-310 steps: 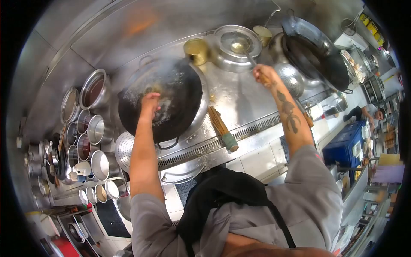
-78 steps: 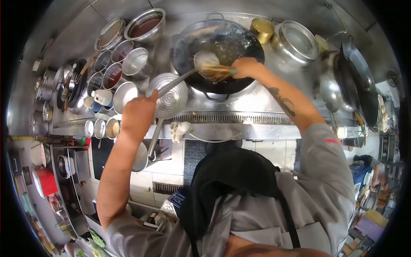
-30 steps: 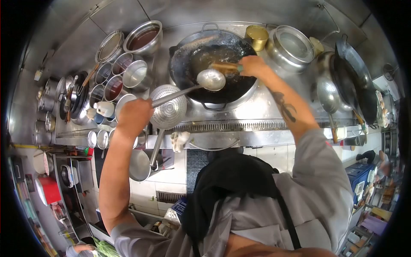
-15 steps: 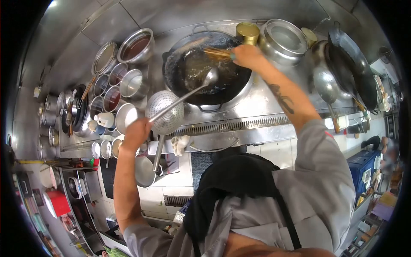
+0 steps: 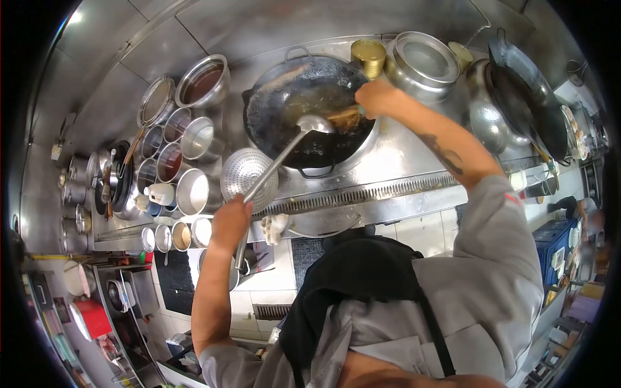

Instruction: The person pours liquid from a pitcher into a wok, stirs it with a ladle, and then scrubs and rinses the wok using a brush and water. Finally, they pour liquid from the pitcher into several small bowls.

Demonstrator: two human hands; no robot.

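Note:
My left hand (image 5: 231,223) is closed around the handle of a long steel ladle (image 5: 315,123), whose bowl is over the middle of the wok. In my right hand (image 5: 380,100) is a bamboo wok brush (image 5: 345,118), its bristles low inside the right part of the wok. The large black wok (image 5: 268,129) sits on the stove with murky liquid at its bottom. Beneath the ladle handle lies a perforated skimmer (image 5: 242,171), partly covered by my left hand and the handle.
Steel pots (image 5: 200,137) with sauces or liquids crowd the left counter. Behind the wok stand a gold tin (image 5: 369,57) and a steel pot with a strainer (image 5: 427,57). More woks (image 5: 543,107) lean at right. A drain grate (image 5: 362,192) runs along the front.
My right hand and the brush have moved down and slightly right in the wok. My left hand has shifted right and down, and the ladle bowl has moved slightly left.

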